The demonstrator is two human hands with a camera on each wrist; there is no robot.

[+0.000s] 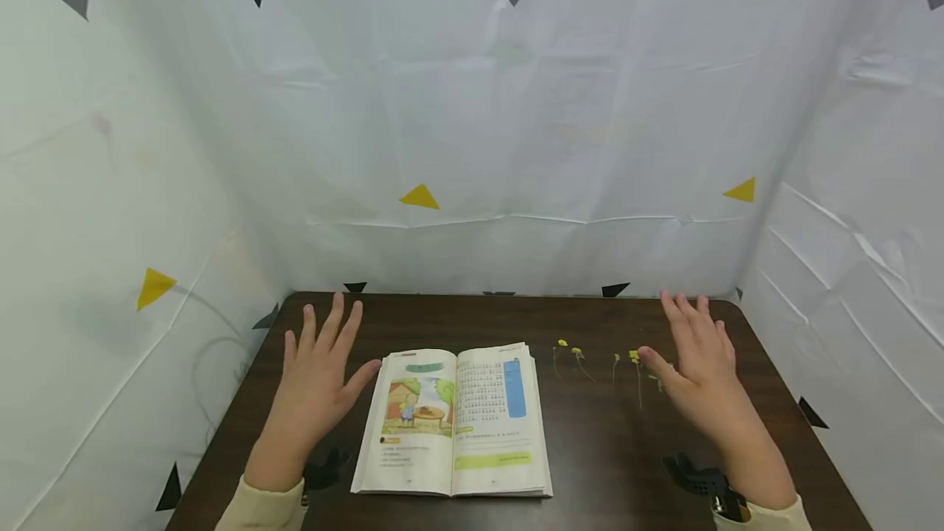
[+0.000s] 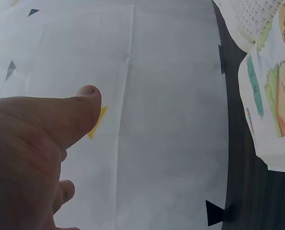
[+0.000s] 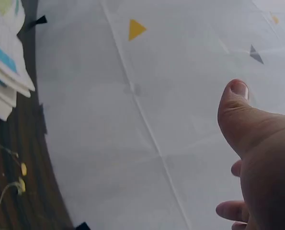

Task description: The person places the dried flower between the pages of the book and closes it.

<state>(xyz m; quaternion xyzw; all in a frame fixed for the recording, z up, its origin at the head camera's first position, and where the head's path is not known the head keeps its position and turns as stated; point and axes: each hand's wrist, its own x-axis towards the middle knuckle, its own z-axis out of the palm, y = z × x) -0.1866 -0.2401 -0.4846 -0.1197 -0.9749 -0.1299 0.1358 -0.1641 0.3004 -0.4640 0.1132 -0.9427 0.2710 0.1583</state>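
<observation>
An open book (image 1: 490, 433) lies on the dark wooden table, with a coloured picture on its left page and text on its right. To its left, my left hand (image 1: 317, 379) is raised with fingers spread and holds nothing. Several small yellow flowers (image 1: 577, 352) on thin stems lie in a loose row right of the book. Beside them my right hand (image 1: 701, 375) is also raised, fingers extended, with nothing in it; it partly covers the rightmost flowers. In the right wrist view, the thumb (image 3: 235, 100) points up, away from the flowers (image 3: 21, 186).
The dark brown table (image 1: 597, 465) has rounded far corners. A white sheet (image 1: 509, 129) with grey, black and yellow triangles hangs behind it and along both sides. A black strap (image 1: 696, 478) sits on the right wrist.
</observation>
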